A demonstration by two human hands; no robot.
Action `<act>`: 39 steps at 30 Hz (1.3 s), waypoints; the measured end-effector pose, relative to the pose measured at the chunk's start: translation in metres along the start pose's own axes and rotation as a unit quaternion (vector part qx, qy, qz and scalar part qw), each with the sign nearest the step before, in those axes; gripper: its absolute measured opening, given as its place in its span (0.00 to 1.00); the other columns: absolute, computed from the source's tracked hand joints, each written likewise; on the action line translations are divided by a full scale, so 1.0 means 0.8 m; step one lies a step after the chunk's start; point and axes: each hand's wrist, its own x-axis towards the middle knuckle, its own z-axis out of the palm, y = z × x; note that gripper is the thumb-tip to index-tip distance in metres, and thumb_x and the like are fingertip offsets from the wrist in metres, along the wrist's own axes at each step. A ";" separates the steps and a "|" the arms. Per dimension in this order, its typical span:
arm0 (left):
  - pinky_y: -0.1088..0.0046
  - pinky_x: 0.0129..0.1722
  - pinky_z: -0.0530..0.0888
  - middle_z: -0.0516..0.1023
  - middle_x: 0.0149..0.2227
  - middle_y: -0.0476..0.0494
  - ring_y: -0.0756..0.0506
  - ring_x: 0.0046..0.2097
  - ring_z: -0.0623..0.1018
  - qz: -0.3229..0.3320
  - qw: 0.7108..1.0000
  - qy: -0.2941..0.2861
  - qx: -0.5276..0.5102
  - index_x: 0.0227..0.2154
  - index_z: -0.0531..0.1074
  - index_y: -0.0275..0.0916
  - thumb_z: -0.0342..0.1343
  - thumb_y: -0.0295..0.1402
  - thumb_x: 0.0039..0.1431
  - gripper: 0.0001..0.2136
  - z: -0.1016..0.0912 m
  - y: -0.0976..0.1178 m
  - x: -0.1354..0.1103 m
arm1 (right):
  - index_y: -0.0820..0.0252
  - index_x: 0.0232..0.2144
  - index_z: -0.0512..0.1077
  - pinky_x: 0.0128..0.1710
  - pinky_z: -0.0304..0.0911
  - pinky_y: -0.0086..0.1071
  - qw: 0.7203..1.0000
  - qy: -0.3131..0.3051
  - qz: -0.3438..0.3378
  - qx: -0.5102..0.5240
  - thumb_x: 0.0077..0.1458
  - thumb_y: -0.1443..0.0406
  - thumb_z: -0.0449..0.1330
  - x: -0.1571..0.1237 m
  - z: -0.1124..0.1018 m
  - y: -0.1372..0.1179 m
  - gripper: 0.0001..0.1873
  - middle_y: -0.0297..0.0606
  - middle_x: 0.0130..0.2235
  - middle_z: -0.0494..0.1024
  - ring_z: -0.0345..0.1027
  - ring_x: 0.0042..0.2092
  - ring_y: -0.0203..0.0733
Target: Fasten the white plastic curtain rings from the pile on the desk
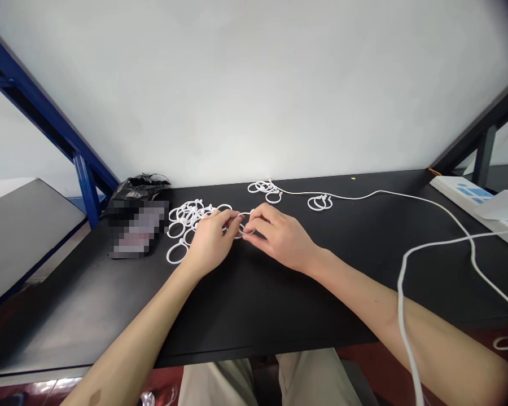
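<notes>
My left hand (211, 239) and my right hand (279, 234) meet over the middle of a black table (254, 304), fingertips pinched together on one white plastic ring (244, 224). A heap of several more white rings (186, 220) lies just left of my left hand, some under its fingers. A white cord (364, 196) runs along the back of the table with a few rings strung on it (319, 202) and a small cluster at its left end (265, 188).
A black plastic bag (138, 189) and a blurred-out object (138, 231) sit at the left. A white power strip (478, 206) lies at the right edge. The cord loops over my right forearm. Blue shelf frame at left, white wall behind.
</notes>
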 end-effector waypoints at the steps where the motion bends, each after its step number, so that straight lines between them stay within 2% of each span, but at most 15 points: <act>1: 0.69 0.37 0.70 0.78 0.31 0.48 0.46 0.33 0.75 0.007 1.000 0.006 0.009 0.36 0.75 0.41 0.46 0.41 0.66 0.15 0.001 -0.002 0.000 | 0.59 0.39 0.72 0.32 0.66 0.30 1.000 0.010 0.015 0.013 0.63 0.63 0.55 -0.001 -0.001 0.000 0.07 0.40 0.42 0.70 0.67 0.35 0.36; 5: 0.70 0.36 0.70 0.75 0.30 0.47 0.46 0.33 0.74 0.037 0.998 0.025 0.051 0.38 0.76 0.41 0.46 0.40 0.66 0.14 0.004 -0.009 -0.001 | 0.55 0.50 0.69 0.32 0.68 0.30 0.988 0.037 0.116 0.094 0.63 0.58 0.55 -0.003 -0.006 0.001 0.15 0.39 0.45 0.69 0.68 0.34 0.34; 8: 0.69 0.37 0.70 0.73 0.29 0.47 0.46 0.33 0.73 0.047 0.996 0.020 0.069 0.41 0.76 0.42 0.46 0.40 0.66 0.14 0.005 -0.012 -0.001 | 0.54 0.47 0.71 0.35 0.68 0.31 0.976 0.018 0.150 0.155 0.63 0.57 0.56 -0.004 -0.006 0.004 0.14 0.36 0.42 0.71 0.68 0.33 0.33; 13: 0.68 0.37 0.70 0.73 0.29 0.47 0.46 0.33 0.73 0.068 0.995 0.004 0.074 0.39 0.77 0.42 0.46 0.38 0.66 0.14 0.004 -0.010 -0.002 | 0.56 0.37 0.73 0.36 0.66 0.30 0.968 0.012 0.160 0.194 0.63 0.58 0.56 -0.004 -0.001 0.005 0.09 0.33 0.37 0.73 0.67 0.32 0.33; 21: 0.70 0.34 0.69 0.73 0.28 0.47 0.46 0.32 0.73 0.072 0.995 -0.015 0.067 0.38 0.77 0.43 0.45 0.38 0.66 0.14 0.003 -0.005 -0.005 | 0.56 0.35 0.72 0.35 0.64 0.30 0.970 0.016 0.155 0.189 0.64 0.58 0.55 -0.003 0.000 0.005 0.10 0.33 0.36 0.73 0.66 0.31 0.33; 26: 0.68 0.37 0.69 0.74 0.30 0.47 0.45 0.35 0.73 0.075 0.995 -0.041 0.042 0.42 0.75 0.42 0.39 0.41 0.68 0.18 -0.001 0.002 -0.007 | 0.57 0.31 0.71 0.34 0.63 0.30 0.964 0.039 0.169 0.204 0.64 0.59 0.55 -0.002 0.002 0.007 0.11 0.33 0.34 0.74 0.67 0.30 0.33; 29: 0.66 0.39 0.70 0.74 0.33 0.46 0.44 0.37 0.73 0.092 0.993 -0.054 0.042 0.46 0.72 0.41 0.48 0.48 0.63 0.19 -0.002 0.002 -0.009 | 0.57 0.30 0.69 0.33 0.63 0.30 0.961 0.052 0.186 0.196 0.63 0.61 0.56 -0.001 0.004 0.007 0.10 0.32 0.32 0.74 0.67 0.30 0.34; 32: 0.64 0.40 0.70 0.73 0.34 0.46 0.43 0.37 0.73 0.109 0.991 -0.054 0.056 0.44 0.70 0.40 0.55 0.51 0.57 0.20 0.002 0.001 -0.010 | 0.57 0.28 0.69 0.32 0.62 0.30 0.959 0.062 0.202 0.188 0.63 0.62 0.56 -0.001 0.005 0.005 0.10 0.32 0.32 0.75 0.67 0.31 0.35; 36: 0.66 0.38 0.69 0.72 0.33 0.47 0.44 0.36 0.72 0.105 0.992 -0.042 0.058 0.43 0.69 0.41 0.52 0.46 0.60 0.15 0.006 0.000 -0.009 | 0.56 0.29 0.70 0.33 0.63 0.30 0.957 0.059 0.204 0.196 0.63 0.60 0.56 -0.002 0.005 0.004 0.11 0.32 0.33 0.77 0.67 0.30 0.34; 39: 0.66 0.39 0.69 0.73 0.33 0.47 0.44 0.37 0.72 0.093 0.993 -0.022 0.068 0.44 0.69 0.42 0.52 0.44 0.60 0.14 0.004 0.000 -0.007 | 0.56 0.37 0.73 0.35 0.64 0.31 0.959 0.040 0.194 0.202 0.63 0.55 0.55 -0.001 0.003 0.007 0.12 0.33 0.34 0.77 0.68 0.30 0.35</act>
